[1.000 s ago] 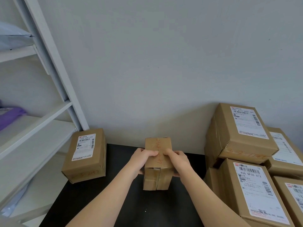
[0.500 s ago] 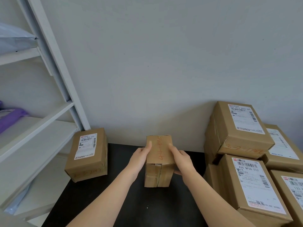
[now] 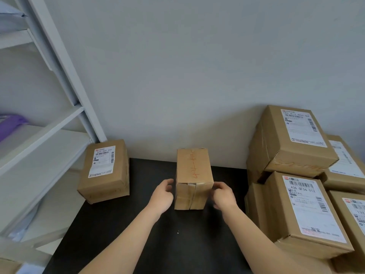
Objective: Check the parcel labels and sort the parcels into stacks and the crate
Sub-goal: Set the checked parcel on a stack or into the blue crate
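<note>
— Where is the parcel?

— I see the small brown cardboard parcel (image 3: 194, 178) standing on end in the middle of the black tabletop (image 3: 150, 244), close to the grey wall (image 3: 177, 76). Orange handwriting runs along its top face, but I can't read it. Clear tape crosses the seam on the near face.

— And the hands?

— One on each side of it, apart from each other. The left hand (image 3: 163, 196) sits just beside the left face with its fingers loosely curved. I make out a thin dark gap between fingertips and cardboard, so it grips nothing. The right hand (image 3: 223, 196) is smeared by motion at the near right edge. Whether it touches or holds the parcel, I cannot tell.

— What's around it?

— To the left, well apart, a squat brown carton with a white barcode label (image 3: 104, 171) sits at the table's corner, by the foot of the white metal shelving rack (image 3: 59, 62). A purple bag (image 3: 9, 125) on a shelf is cut off by the frame edge. To the right is a pile of larger labelled boxes. The top brown box (image 3: 292, 139) rests tilted on a lower brown box (image 3: 302, 214) whose label reads 436 QF06 012, and the smaller print is too fine to read. More boxes behind and at the lower right run out of frame.
</note>
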Demonstrator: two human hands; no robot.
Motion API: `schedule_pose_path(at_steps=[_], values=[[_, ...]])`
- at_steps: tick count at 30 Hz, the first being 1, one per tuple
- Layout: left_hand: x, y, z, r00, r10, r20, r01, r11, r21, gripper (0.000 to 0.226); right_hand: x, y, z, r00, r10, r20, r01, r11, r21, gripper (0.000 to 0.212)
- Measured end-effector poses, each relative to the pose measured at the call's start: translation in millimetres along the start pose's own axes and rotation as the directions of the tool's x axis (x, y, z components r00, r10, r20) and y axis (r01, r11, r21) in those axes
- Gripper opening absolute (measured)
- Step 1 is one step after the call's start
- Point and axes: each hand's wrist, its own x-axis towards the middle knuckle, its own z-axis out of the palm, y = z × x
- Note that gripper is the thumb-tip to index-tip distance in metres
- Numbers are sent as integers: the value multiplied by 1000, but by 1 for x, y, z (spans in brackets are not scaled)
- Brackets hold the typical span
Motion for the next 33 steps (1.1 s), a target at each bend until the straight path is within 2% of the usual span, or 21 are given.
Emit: schedule_pose_path(at_steps=[4, 8, 17, 21, 25, 29, 33], values=[[-2, -6, 4, 996, -36, 78, 32, 998, 53, 73, 0, 9, 3, 998, 17, 59, -12, 997, -81, 46], [-3, -10, 7, 993, -43, 114, 38, 998, 46, 79, 2, 16, 8, 991, 46, 124, -27, 988, -152, 56], [-8, -7, 14, 993, -10, 120, 7, 1000, 24, 70, -3, 18, 15, 977, 26, 212, 18, 979, -201, 52], [-11, -2, 14, 992, 43, 119, -43, 999, 0, 61, -10, 15, 14, 971, -31, 238, 75, 981, -180, 51], [-9, 2, 11, 991, 79, 105, -78, 997, -17, 66, -15, 7, 8, 964, -117, 238, 150, 981, -125, 55], [-9, 14, 6, 992, 101, 73, -102, 995, 7, 63, -21, -7, 4, 943, -187, 276, 218, 972, -86, 77], [-13, 21, 2, 993, 106, 50, -105, 994, -10, 56, -25, -20, 1, 928, -228, 295, 282, 946, -158, 96]])
